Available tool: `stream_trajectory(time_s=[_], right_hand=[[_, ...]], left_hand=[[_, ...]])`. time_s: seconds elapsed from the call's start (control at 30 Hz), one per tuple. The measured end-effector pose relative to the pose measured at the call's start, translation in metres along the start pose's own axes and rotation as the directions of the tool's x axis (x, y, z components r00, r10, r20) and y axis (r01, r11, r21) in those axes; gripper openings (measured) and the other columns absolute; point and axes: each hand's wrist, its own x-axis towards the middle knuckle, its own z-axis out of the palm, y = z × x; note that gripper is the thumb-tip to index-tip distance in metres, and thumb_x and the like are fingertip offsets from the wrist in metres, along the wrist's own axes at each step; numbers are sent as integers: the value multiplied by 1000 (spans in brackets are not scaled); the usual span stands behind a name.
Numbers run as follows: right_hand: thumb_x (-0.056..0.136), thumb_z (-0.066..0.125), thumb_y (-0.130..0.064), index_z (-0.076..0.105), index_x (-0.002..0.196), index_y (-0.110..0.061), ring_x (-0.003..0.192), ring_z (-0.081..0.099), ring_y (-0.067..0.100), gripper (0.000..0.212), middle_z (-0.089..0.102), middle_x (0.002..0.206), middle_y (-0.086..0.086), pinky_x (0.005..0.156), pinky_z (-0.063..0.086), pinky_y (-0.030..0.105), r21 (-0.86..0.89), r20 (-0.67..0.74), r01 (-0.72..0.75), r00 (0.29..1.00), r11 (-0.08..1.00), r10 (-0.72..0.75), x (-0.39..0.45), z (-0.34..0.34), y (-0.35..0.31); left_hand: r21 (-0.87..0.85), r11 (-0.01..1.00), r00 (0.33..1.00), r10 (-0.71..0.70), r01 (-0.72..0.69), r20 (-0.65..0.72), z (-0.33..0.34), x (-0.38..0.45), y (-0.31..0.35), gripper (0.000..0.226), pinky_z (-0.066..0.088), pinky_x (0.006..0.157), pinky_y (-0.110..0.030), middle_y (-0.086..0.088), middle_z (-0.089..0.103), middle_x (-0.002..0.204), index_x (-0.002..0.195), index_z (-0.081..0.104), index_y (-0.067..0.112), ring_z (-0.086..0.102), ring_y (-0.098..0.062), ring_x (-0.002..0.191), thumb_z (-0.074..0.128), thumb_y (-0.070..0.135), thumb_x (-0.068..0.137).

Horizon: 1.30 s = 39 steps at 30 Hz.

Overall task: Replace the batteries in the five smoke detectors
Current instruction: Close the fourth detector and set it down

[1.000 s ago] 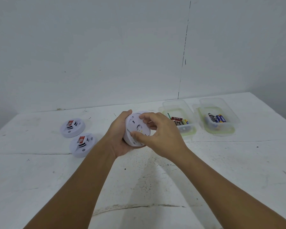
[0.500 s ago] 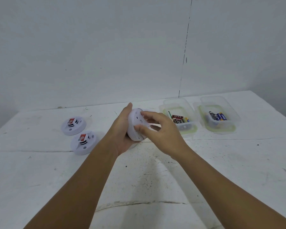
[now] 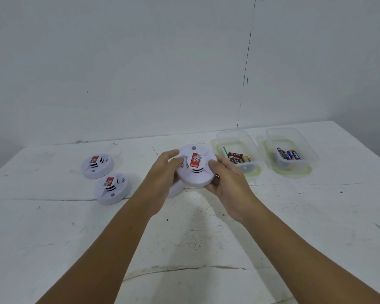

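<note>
White wall [image 3: 140, 62] fills the back of the room, with a thin dark crack [image 3: 246, 62] running down it, and in front stands a scuffed white table [image 3: 53, 238]. Both of the person's bare arms reach out over it. Between the hands, raised above the tabletop, is a round white smoke detector [image 3: 196, 166], its face with the red label turned up towards the person and tilted a little. The left hand [image 3: 162, 183] grips its left edge, thumb on top and fingers curled underneath. The right hand [image 3: 228, 183] grips the right edge the same way, thumb pressed on the face near the rim. Just under the left hand a bit of another white round piece [image 3: 176, 189] shows on the table; I cannot tell what it is.

Off to the left lie two more smoke detectors, well apart from the hands: the far detector [image 3: 97, 165] and the near detector [image 3: 112, 188], close beside each other, both face up. To the right sit two clear plastic boxes side by side. The left box [image 3: 235, 137] holds a mix of batteries [image 3: 239, 157], and the right box [image 3: 294, 170] holds a few dark and blue batteries [image 3: 289, 154].
</note>
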Motion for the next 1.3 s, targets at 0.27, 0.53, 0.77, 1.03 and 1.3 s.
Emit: stream_trajectory(time_s=[0.27, 0.53, 0.77, 1.03, 1.3], right_hand=[[104, 51, -13, 66, 123, -21, 106, 73, 20, 26, 76, 116, 3, 88, 60, 35, -190, -42, -37, 999, 981, 30, -3, -8, 10], [105, 57, -29, 68, 125, -28, 101, 74, 15, 23, 77, 112, -5, 81, 57, 28, -346, 101, -29, 993, 938, 68, -6, -11, 2], [105, 59, -23, 70, 121, -14, 102, 72, 26, 22, 76, 113, 8, 89, 59, 40, -251, 163, -93, 977, 964, 137, -3, -10, 7], [102, 60, -10, 46, 143, 2, 100, 73, 33, 44, 71, 124, 24, 84, 63, 44, 334, -34, -150, 985, 931, 171, -4, -11, 25], [100, 40, 4, 52, 144, -33, 129, 60, 21, 59, 66, 138, 2, 105, 49, 36, -257, 245, -9, 967, 966, 74, -13, -26, 35]], left_hand=[[62, 998, 997, -22, 17, 80, -10, -3, -16, 23, 60, 92, -35, -2, 75, 119, 125, 66, 21, 72, -22, 110, 60, 27, 104], [324, 940, 959, 9, -104, 283, -29, -2, -1, 41, 56, 103, -42, 0, 75, 119, 138, 61, 28, 71, -19, 113, 69, 30, 98], [272, 956, 986, 72, -112, 151, -21, -1, 2, 33, 58, 93, -51, -10, 77, 104, 120, 61, 26, 73, -30, 102, 73, 42, 93], [91, 996, 1000, -7, 10, -25, -15, -13, -26, 31, 60, 85, -36, -11, 71, 114, 116, 58, 17, 70, -22, 93, 61, 44, 101], [52, 997, 999, 49, -50, 23, -8, -21, -56, 22, 55, 72, -16, 13, 74, 113, 118, 68, 35, 70, -3, 100, 48, 32, 109]])
